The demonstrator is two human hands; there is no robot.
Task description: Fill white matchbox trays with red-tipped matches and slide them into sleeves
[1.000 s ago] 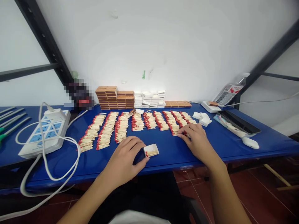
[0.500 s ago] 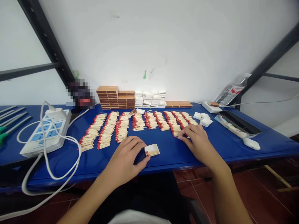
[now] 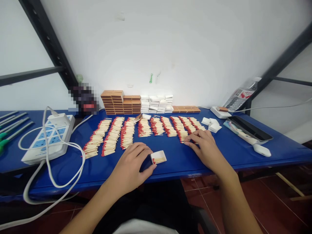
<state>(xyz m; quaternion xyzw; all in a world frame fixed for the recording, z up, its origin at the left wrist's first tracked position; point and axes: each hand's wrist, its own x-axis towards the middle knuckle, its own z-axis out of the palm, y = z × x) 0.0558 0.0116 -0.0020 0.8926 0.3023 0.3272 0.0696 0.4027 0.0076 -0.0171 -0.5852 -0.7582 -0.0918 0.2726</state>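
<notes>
My left hand (image 3: 137, 162) rests on the blue table with its thumb and fingers around the left end of a small white matchbox tray (image 3: 159, 160). Several red-headed matches lie in that tray along its near side. At the near end of a row of matches (image 3: 179, 128), my right hand (image 3: 202, 144) has its thumb and index finger pinched together on matches; how many they hold is hidden. More rows of matches (image 3: 110, 139) spread to the left, heads mostly pointing left.
Brown matchbox sleeves (image 3: 113, 102) and white trays (image 3: 157, 104) are stacked along the wall. Loose white trays (image 3: 212, 124) lie right of the matches. A power strip (image 3: 50, 139) with looping cables sits left; a phone-like black case (image 3: 251, 126) and water bottle (image 3: 243, 94) stand right.
My right hand has shifted very slightly to the left at the near end of the match row. My left hand and the tray stay in place.
</notes>
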